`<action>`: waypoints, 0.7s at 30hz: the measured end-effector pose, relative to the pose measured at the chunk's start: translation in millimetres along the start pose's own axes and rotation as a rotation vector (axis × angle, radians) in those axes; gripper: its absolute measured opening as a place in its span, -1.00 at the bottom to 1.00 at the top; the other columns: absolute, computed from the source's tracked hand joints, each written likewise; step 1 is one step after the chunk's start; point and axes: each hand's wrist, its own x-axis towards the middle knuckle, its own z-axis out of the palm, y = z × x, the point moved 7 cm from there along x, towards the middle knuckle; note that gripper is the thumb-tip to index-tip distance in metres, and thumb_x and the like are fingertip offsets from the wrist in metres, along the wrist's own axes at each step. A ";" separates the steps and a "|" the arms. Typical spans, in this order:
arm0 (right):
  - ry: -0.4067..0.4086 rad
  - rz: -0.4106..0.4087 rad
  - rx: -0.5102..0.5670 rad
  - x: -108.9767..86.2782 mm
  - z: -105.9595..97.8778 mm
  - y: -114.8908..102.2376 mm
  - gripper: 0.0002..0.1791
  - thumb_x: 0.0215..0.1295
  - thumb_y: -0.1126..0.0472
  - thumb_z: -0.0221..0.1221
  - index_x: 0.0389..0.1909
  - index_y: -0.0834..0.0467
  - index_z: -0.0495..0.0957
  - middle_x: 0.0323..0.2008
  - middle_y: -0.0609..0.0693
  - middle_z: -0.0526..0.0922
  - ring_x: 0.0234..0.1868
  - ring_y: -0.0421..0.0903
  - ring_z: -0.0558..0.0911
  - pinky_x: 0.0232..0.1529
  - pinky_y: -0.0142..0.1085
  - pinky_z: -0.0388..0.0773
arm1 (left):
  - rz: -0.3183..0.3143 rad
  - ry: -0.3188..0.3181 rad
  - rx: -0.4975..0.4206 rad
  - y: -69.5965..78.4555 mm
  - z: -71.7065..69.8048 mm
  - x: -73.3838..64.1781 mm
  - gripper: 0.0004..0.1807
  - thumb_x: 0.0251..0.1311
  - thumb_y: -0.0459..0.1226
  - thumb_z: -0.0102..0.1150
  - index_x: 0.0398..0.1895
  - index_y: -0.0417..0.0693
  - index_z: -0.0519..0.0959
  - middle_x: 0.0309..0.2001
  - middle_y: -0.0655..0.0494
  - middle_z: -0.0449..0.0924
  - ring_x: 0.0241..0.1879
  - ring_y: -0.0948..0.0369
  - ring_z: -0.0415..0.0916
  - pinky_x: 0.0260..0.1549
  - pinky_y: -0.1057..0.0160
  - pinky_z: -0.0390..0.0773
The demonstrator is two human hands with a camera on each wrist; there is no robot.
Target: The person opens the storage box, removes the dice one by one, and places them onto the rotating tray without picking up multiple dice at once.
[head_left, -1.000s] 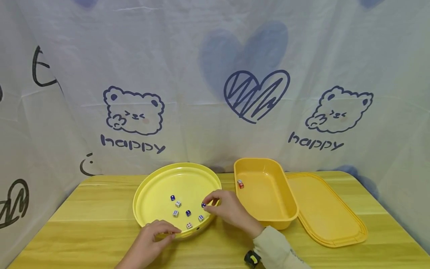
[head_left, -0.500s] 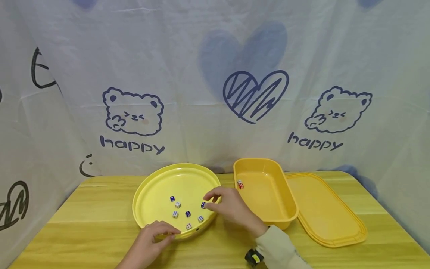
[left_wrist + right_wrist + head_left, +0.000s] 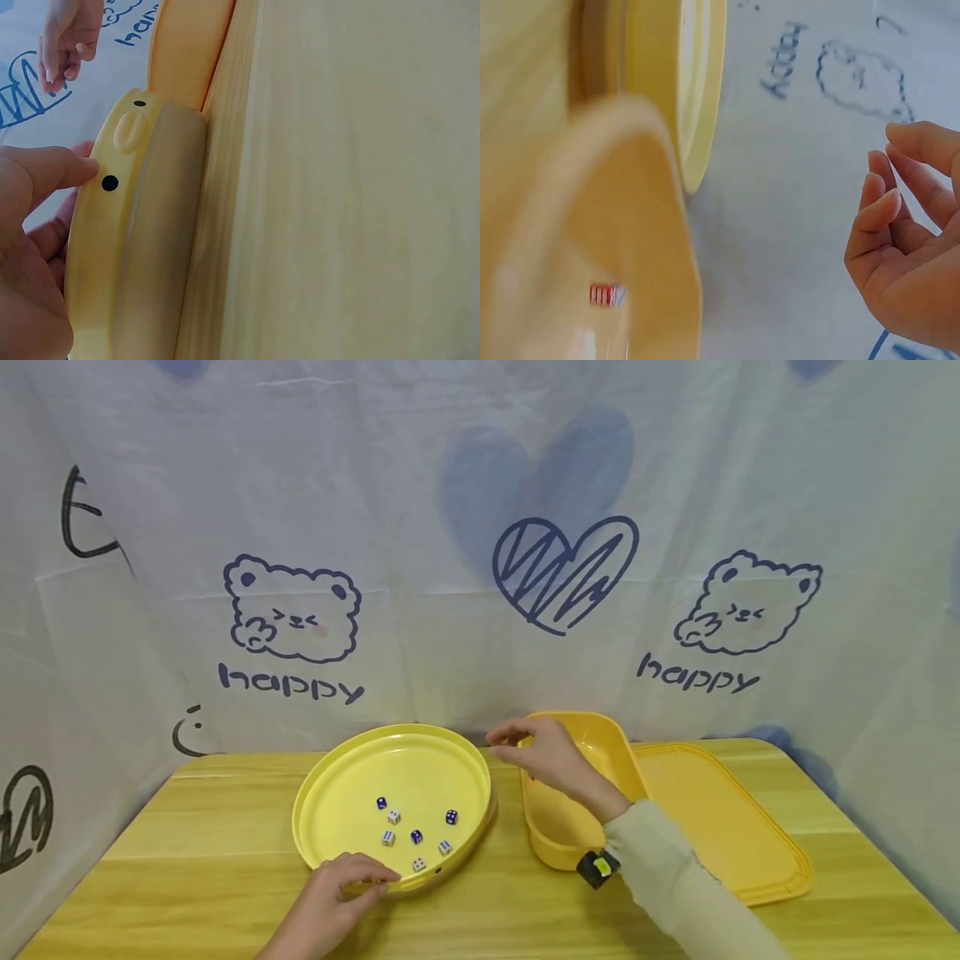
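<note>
My left hand (image 3: 337, 893) pinches the near rim of a round yellow tray (image 3: 318, 777); in the left wrist view its thumb (image 3: 67, 166) presses the outer wall beside a black dot. On the tray lie several small dice, some white (image 3: 387, 838) and others dark blue (image 3: 452, 817). My right hand (image 3: 551, 752) is raised over the left rim of a deep orange-yellow box (image 3: 547, 843), its fingers loosely bent with nothing between them. Inside the box, the right wrist view shows a red die (image 3: 600, 295) with a white one against it.
A flat orange-yellow lid (image 3: 720, 810) lies on the wooden table (image 3: 187, 860) to the right of the box, partly behind my right sleeve (image 3: 667, 860). Behind the table hangs a pale printed cloth (image 3: 420, 610).
My right hand has left the blue die at the tray's right side and moved up and right over the box's rim. That die stays on the tray, and my left hand keeps its hold.
</note>
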 end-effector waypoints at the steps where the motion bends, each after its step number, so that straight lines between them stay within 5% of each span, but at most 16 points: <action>1: 0.008 0.000 0.005 3.8 -3.1 2.7 -0.82 0.24 0.26 0.27 -0.15 0.20 0.68 -0.25 -0.03 0.66 -0.22 -0.07 0.53 -0.26 -0.30 0.52 | -0.005 -0.001 -0.001 -0.5 -0.3 0.0 -0.80 0.09 -0.45 0.32 -0.26 0.00 0.71 -0.27 0.27 0.69 -0.24 0.29 0.56 -0.25 0.25 0.54; 10: 0.060 0.084 0.027 38.1 -16.6 49.1 -0.69 0.26 0.32 0.25 -0.01 0.35 0.59 -0.11 0.16 0.66 -0.11 0.05 0.57 -0.06 -0.18 0.55 | -0.010 0.008 0.004 -1.0 -1.5 -1.1 -0.80 0.07 -0.45 0.33 -0.27 0.01 0.71 -0.27 0.27 0.69 -0.24 0.30 0.56 -0.25 0.25 0.54; 21: 0.056 0.198 0.047 52.5 -21.7 93.0 -0.70 0.24 0.36 0.26 -0.03 0.39 0.59 -0.13 0.21 0.65 -0.11 0.07 0.57 -0.06 -0.20 0.54 | -0.032 -0.017 -0.005 -1.2 -1.3 1.7 -0.81 0.10 -0.43 0.32 -0.25 0.01 0.71 -0.27 0.27 0.68 -0.23 0.32 0.55 -0.23 0.24 0.54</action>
